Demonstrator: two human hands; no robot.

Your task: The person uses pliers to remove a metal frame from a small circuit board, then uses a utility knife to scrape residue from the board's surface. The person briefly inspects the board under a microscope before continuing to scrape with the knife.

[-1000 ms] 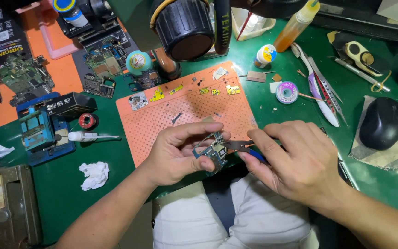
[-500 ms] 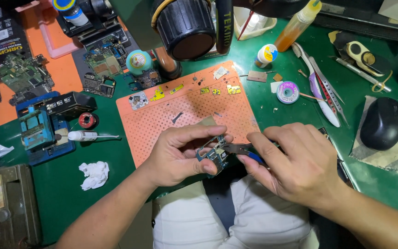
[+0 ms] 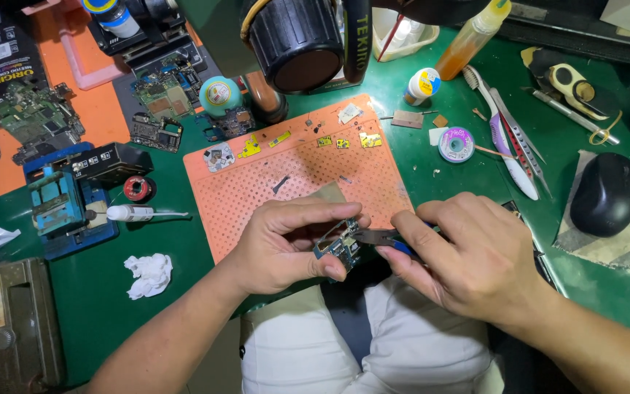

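At the near edge of the green counter [image 3: 184, 292], just off the perforated orange silicone mat [image 3: 286, 182], the left hand [image 3: 286, 244] pinches a small blue-green circuit board [image 3: 338, 248] between thumb and fingers, held above the lap. The right hand [image 3: 468, 252] curls its fingers tight around dark metal tweezers with a blue grip [image 3: 384, 239], tips touching the board's right edge. A shallow white tray [image 3: 402, 33] at the far edge holds small bottles, too dim to count. One black computer mouse [image 3: 608, 193] lies on a pad at right. One crumpled white tissue [image 3: 149, 273] lies left of the forearm. Both wrists angle inward, palms down.
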